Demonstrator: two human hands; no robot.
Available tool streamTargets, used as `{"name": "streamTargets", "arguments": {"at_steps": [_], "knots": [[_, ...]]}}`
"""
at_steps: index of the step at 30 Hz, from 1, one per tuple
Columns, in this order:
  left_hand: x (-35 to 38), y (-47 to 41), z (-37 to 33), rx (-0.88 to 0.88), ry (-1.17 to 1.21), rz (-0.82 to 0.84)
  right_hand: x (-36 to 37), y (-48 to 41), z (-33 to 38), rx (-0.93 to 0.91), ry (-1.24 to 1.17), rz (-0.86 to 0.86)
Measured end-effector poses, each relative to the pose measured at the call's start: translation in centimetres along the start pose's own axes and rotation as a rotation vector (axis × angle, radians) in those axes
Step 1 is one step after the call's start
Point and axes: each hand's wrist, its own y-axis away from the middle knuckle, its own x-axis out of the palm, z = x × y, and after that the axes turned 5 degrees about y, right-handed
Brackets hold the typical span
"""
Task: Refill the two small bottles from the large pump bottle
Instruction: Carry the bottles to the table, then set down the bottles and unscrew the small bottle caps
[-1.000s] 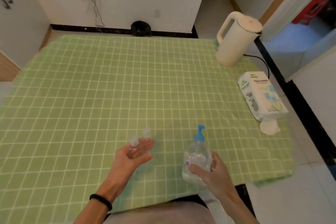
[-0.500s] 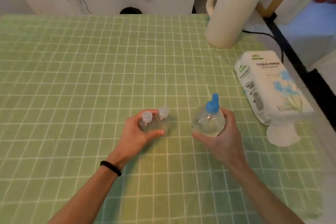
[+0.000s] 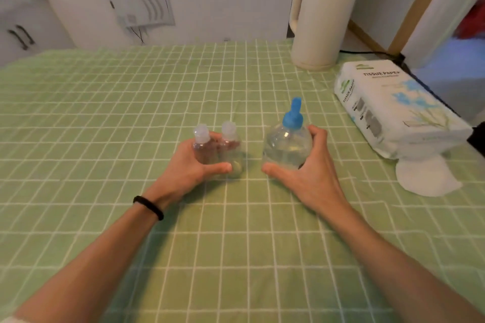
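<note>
Clear plastic blurs the fingers of the left hand (image 3: 191, 165), curled round both small bottles (image 3: 231, 145) just left of the pump bottle (image 3: 286, 144); right hand (image 3: 307, 173) grips that, forearms outstretched.

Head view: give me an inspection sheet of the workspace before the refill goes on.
Surface: green checked tablecloth; no spills seen.
Job's things: small bottles capped, upright, side by side; pump bottle upright, blue pump fitted.
Clutter: white kettle, tissue pack and a loose tissue, all at the right.
Hands: left hand grips both small bottles; right hand grips the pump bottle.
Cables: black cord behind the kettle; thin wires hang below a wall panel.
Surroundings: white wall, cabinet doors far left.
</note>
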Motion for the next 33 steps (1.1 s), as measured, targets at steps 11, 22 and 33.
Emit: {"name": "streamTargets", "arguments": {"at_steps": [11,22,33], "knots": [[0.8,3.8,-1.3,-0.056,0.094,-0.12,-4.2,4.6,-0.2,0.015,0.001,0.026],[0.3,6.4,0.1,0.023,0.09,-0.295,-4.6,7.3,0.8,0.012,0.021,0.003],[0.7,4.4,1.3,0.122,0.019,-0.218,-1.7,6.7,1.1,0.081,-0.043,-0.107]]}}
